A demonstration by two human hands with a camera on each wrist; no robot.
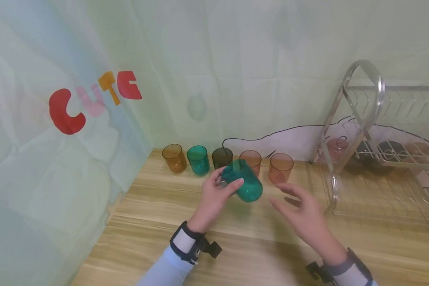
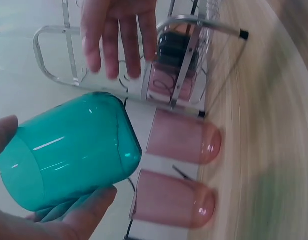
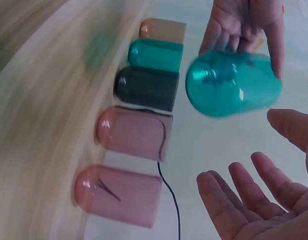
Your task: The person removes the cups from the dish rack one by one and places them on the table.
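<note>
In my left hand (image 1: 214, 196) is a teal cup (image 1: 249, 186), gripped near its rim and tilted, its base pointing down and to the right in the head view. Thumb and fingers lie on either side of the cup (image 2: 74, 150) in the left wrist view. My right hand (image 1: 307, 218) holds nothing; its fingers are spread a short way right of the cup's base, without contact. Behind the held cup, a row of cups stands upright along the wall: amber (image 1: 175, 159), teal (image 1: 198, 162), dark (image 1: 221, 157) and two pink ones (image 1: 255, 159), (image 1: 280, 170).
A two-tier metal rack (image 1: 373, 99) stands at the right, with pink, dark and amber cups on its lower part. The wooden table (image 1: 157, 222) meets a pale curtain (image 1: 243, 79) behind and at the left, with coloured letters on it.
</note>
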